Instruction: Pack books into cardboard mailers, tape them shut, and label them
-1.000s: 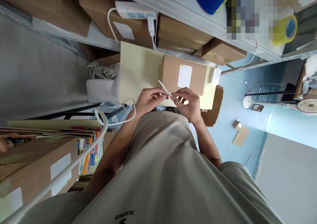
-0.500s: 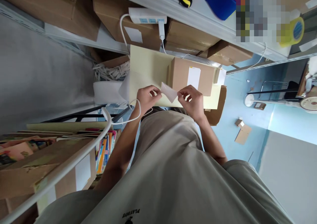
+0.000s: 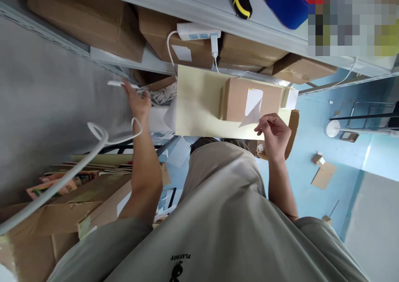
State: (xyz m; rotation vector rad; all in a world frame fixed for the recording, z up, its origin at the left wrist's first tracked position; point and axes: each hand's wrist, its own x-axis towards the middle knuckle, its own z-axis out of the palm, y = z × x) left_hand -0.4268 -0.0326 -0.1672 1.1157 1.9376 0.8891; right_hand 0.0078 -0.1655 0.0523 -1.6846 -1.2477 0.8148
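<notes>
My right hand (image 3: 276, 134) pinches a corner of a thin translucent film (image 3: 252, 116), which hangs in front of a brown cardboard box (image 3: 238, 101) and overlaps the white label (image 3: 254, 101) on it. The box stands on a pale yellow board (image 3: 196, 103). Far to the left, my left hand (image 3: 139, 102) has its fingers spread beside a white strip (image 3: 115, 83). Whether the strip still touches the fingertips is hard to see. Just right of that hand is an open carton of crumpled white strips (image 3: 163, 94). A white cord (image 3: 139, 126) crosses my left wrist.
A metal shelf (image 3: 187, 3) runs along the back, with cartons (image 3: 249, 51) below and a power strip (image 3: 199, 32) at its edge. A black-and-yellow tool (image 3: 241, 1) lies on it. A small white box (image 3: 290, 98) stands at the board's right end. Cartons of books (image 3: 59, 186) are at lower left.
My left hand has left the film and swung left to the carton of strips, with a white strip now at its fingers. My right hand has moved right, still pinching the film.
</notes>
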